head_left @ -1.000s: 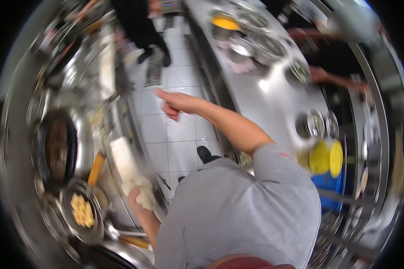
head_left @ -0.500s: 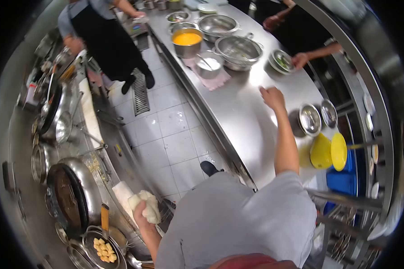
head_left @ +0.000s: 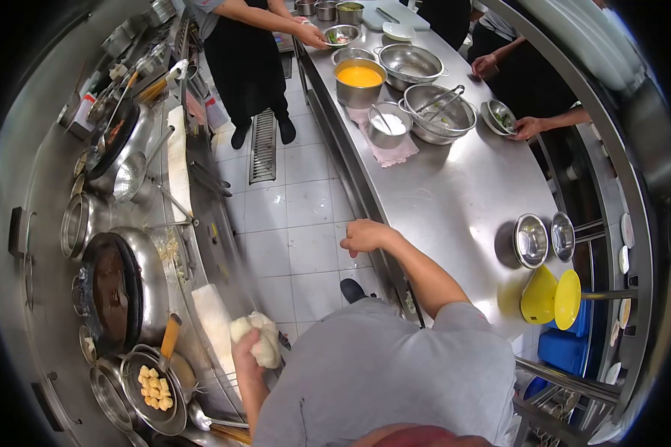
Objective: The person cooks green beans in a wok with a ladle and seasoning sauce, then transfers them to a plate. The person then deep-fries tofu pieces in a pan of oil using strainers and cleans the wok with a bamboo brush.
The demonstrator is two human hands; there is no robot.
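Observation:
My left hand [head_left: 248,356] is closed round a bunched white cloth [head_left: 263,340], beside the stove's front edge. A folded white towel [head_left: 212,316] lies on that edge just behind it. My right hand [head_left: 364,237] is held out over the aisle near the steel table's edge, fingers curled, with nothing visible in it. To the left of the cloth, a strainer [head_left: 174,413] holding golden fried cubes [head_left: 155,388] rests on the stove, an orange-handled tool [head_left: 169,341] across its rim. Farther left sits a wok [head_left: 112,293] with dark liquid.
The steel table [head_left: 443,223] carries a pot of orange liquid [head_left: 360,75], a pot of white powder [head_left: 388,125], colanders [head_left: 438,112], steel bowls [head_left: 531,240] and yellow containers [head_left: 538,294]. One person [head_left: 250,59] stands in the aisle; another person's hand [head_left: 528,127] touches a bowl across the table.
My right hand has swung from over the table back over the aisle. My left hand keeps the cloth. The person in the aisle now reaches to a bowl on the table.

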